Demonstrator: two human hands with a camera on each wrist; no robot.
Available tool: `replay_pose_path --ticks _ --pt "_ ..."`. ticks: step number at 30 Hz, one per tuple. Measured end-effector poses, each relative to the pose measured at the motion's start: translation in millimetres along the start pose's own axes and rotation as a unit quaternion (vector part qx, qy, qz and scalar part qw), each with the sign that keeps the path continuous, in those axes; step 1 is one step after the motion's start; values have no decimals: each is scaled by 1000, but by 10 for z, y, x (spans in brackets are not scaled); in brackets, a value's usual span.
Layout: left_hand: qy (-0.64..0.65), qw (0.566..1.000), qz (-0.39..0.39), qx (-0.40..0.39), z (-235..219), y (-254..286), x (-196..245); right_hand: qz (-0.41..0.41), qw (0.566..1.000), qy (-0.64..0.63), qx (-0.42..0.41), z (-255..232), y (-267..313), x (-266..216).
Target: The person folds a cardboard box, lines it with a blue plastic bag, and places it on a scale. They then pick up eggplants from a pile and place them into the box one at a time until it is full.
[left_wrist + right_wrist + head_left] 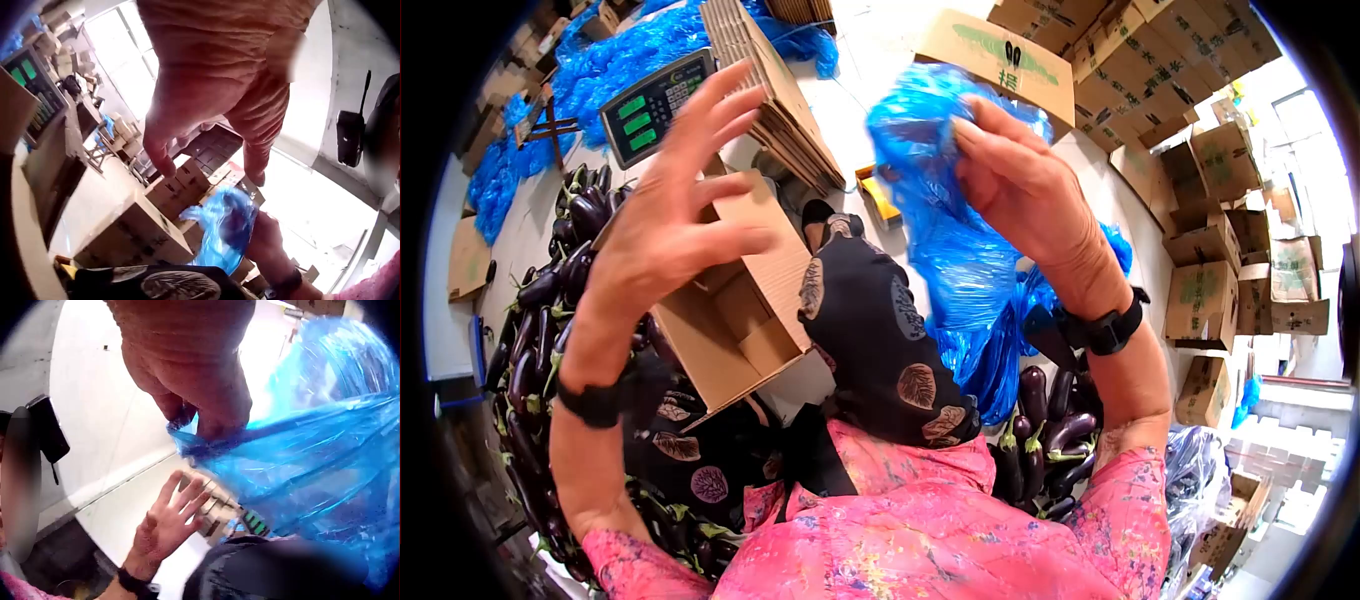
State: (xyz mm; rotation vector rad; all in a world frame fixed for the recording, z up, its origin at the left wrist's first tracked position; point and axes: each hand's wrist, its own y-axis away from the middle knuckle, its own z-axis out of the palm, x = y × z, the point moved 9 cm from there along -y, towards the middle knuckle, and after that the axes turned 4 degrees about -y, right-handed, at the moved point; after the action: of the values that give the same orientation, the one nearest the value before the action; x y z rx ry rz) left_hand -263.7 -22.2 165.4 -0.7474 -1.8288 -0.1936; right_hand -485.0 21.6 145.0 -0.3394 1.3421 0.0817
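Observation:
My right hand (1030, 185) is raised in front of me and pinches the edge of a thin blue plastic bag (960, 255), which hangs down in long folds. In the right wrist view the thumb and fingers nip the gathered rim, and the bag's film (312, 469) spreads off to the right. My left hand (655, 235) is lifted with fingers spread and holds nothing. Below it in the head view stands an open cardboard box (775, 265) with its flaps up. The left wrist view has this hand (212, 81) above and apart from the bag.
Dark purple eggplants (525, 380) lie heaped along the left, with more eggplants (1040, 440) by my right elbow. A scale display (650, 108) stands behind the left hand, near flattened cartons (770, 95). Cardboard boxes (1180, 60) are stacked at the right; blue plastic sheeting (630, 55) lies at upper left.

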Motion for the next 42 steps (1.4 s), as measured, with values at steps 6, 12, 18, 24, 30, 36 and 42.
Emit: replay_pose_path --ticks 6,12,18,24,30,36,42 --pt "105 986 -54 -119 213 -102 94 45 993 -47 -100 749 -519 -411" --pt "356 927 48 109 -866 504 -188 12 989 124 -73 496 -647 -336" --pt "267 924 -10 272 -1503 1264 -273 57 931 332 -140 286 -749 521" --pt "276 921 17 273 -1775 1928 -186 12 823 506 -258 1184 -1044 1346" --pt "257 901 -11 351 -1998 2719 -318 -64 729 581 -356 2070 -1400 1745" --pt "244 883 -10 401 -2249 3024 -534 83 865 331 -368 2841 -1001 3196" --pt "216 870 -53 440 -2222 3073 -743 215 742 481 -414 3063 -1048 2957"
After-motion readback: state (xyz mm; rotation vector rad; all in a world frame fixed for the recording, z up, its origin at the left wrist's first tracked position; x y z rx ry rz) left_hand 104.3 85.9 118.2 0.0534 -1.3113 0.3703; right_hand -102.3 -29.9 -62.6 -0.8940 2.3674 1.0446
